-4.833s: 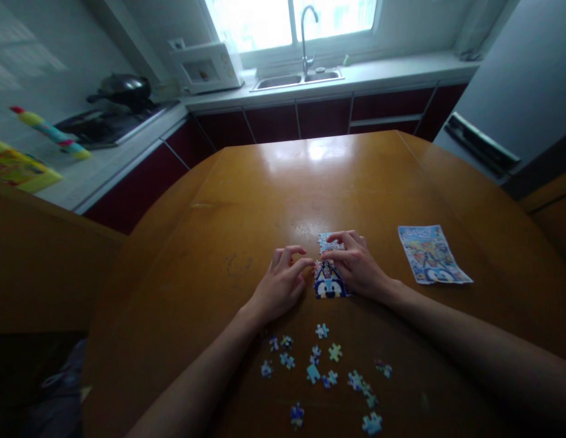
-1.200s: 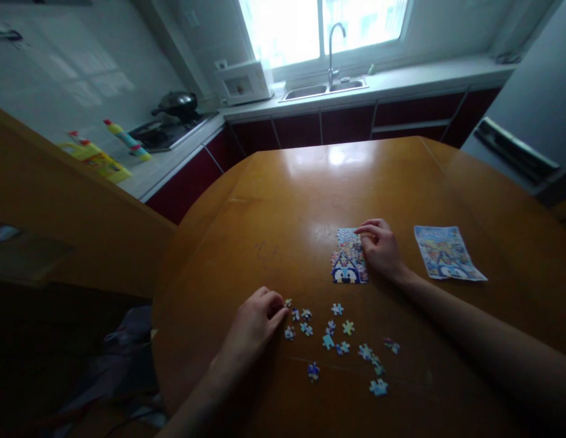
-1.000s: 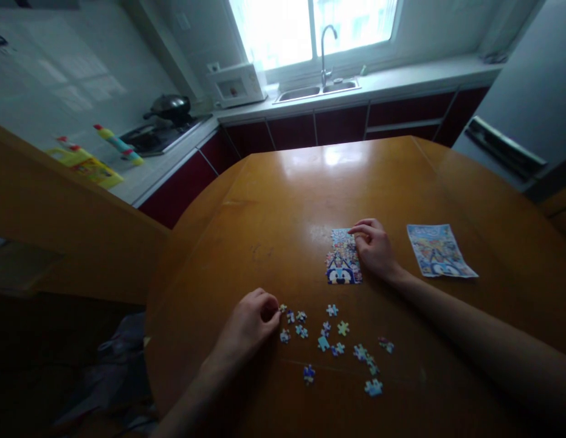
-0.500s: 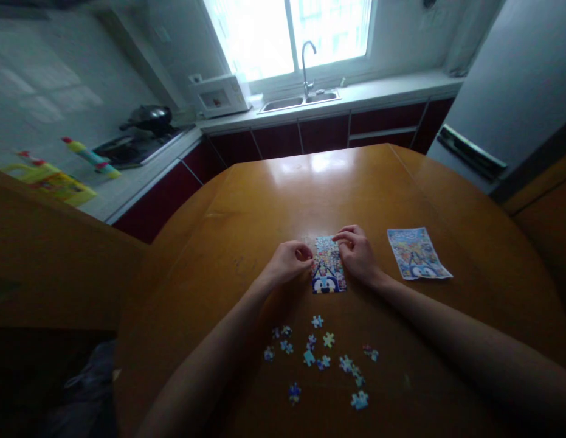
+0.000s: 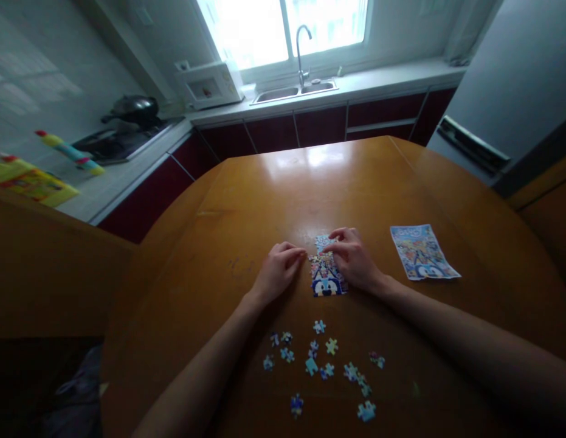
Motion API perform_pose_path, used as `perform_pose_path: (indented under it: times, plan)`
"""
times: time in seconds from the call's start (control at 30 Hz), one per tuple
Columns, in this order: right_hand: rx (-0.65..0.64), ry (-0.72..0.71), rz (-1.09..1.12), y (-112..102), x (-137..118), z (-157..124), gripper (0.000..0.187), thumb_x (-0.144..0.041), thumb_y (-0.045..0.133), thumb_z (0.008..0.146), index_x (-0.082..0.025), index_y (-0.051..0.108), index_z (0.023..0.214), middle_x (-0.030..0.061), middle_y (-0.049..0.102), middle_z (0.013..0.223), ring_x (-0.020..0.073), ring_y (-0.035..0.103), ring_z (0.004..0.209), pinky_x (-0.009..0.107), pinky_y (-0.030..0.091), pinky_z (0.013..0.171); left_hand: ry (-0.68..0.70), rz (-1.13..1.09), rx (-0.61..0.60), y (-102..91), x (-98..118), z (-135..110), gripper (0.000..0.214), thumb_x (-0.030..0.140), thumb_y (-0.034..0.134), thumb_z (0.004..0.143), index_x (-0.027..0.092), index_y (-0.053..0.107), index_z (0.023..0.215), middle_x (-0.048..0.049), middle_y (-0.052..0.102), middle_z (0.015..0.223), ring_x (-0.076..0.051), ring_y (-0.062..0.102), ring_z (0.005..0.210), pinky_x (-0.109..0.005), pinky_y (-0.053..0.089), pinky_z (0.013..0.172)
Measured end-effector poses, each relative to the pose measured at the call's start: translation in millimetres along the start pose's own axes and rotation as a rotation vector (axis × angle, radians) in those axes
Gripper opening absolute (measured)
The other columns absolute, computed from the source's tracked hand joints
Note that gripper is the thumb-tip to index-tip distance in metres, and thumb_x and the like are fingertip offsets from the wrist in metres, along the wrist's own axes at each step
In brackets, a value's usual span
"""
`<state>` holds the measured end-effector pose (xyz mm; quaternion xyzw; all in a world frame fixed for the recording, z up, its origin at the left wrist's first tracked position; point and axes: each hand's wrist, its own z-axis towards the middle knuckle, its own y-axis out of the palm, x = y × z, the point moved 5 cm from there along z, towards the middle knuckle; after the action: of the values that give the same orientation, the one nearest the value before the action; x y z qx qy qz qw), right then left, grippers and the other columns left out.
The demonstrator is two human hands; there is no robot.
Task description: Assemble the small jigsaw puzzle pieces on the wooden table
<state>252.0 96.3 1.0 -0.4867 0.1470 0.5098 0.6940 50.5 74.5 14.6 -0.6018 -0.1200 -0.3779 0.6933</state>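
A partly assembled jigsaw puzzle (image 5: 327,285) lies on the wooden table, with a blue cartoon dog face at its near end. Just off its left edge is my left hand (image 5: 280,267), thumb and fingers closed in a pinch. Anything between those fingertips is too small to make out. My right hand (image 5: 354,260) rests over the puzzle's right side, thumb and forefinger apart on its upper part, covering some of it. Several loose puzzle pieces lie nearer to me, among them a yellow piece (image 5: 331,346), a teal piece (image 5: 311,366) and a light blue piece (image 5: 366,411).
A creased picture sheet (image 5: 422,252) with the same dog design lies right of my right hand on the table (image 5: 246,213). Beyond are a sink (image 5: 283,93), a microwave (image 5: 210,85), a stove with a pan (image 5: 134,109) and a fridge (image 5: 506,85).
My left fingers have closed together and drawn slightly left of the puzzle's edge. My right thumb has reached further left across the puzzle. The view has shifted slightly.
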Motion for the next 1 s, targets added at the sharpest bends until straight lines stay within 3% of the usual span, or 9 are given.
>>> perform_pose_path:
  times: [0.13,0.37,0.67,1.0]
  plan:
    - [-0.09,-0.027,-0.1,5.1,-1.6,-2.1,0.028,-0.011,0.06,0.082,-0.03,0.079,0.088,0.0073,0.064,0.115,0.029,0.05,0.111,0.052,0.041,0.095,0.051,0.119,-0.029,8.1,0.8,-2.4,0.021,0.028,0.057,0.098,0.026,0.076,0.107,-0.0057,0.063,0.096,-0.02,0.056,0.094,-0.033,0.048,0.083]
    - [-0.021,0.058,-0.097,2.0,1.2,1.3,0.026,-0.008,0.057,0.081,-0.025,0.076,0.086,0.0083,0.065,0.106,0.0274,0.054,0.104,0.048,0.044,0.09,0.021,0.083,0.008,9.7,-1.2,0.1,0.012,0.028,0.066,0.094,0.024,0.077,0.095,-0.0049,0.063,0.094,-0.019,0.058,0.092,-0.033,0.048,0.082]
    - [-0.006,0.03,-0.067,0.9,-0.1,1.5,0.027,-0.007,0.056,0.082,-0.024,0.076,0.086,0.0087,0.064,0.104,0.0264,0.054,0.103,0.045,0.045,0.09,-0.011,0.006,0.024,8.2,-0.4,0.8,0.012,0.03,0.069,0.092,0.023,0.077,0.097,-0.0044,0.064,0.094,-0.018,0.059,0.091,-0.031,0.049,0.081]
    - [-0.188,-0.095,-0.167,8.5,-7.1,-2.9,0.026,-0.015,0.061,0.087,-0.032,0.08,0.093,0.0084,0.062,0.119,0.0297,0.049,0.112,0.051,0.041,0.094,0.029,0.01,0.023,6.9,1.4,-3.0,0.012,0.028,0.066,0.093,0.022,0.077,0.093,-0.0054,0.064,0.094,-0.019,0.059,0.091,-0.031,0.049,0.082]
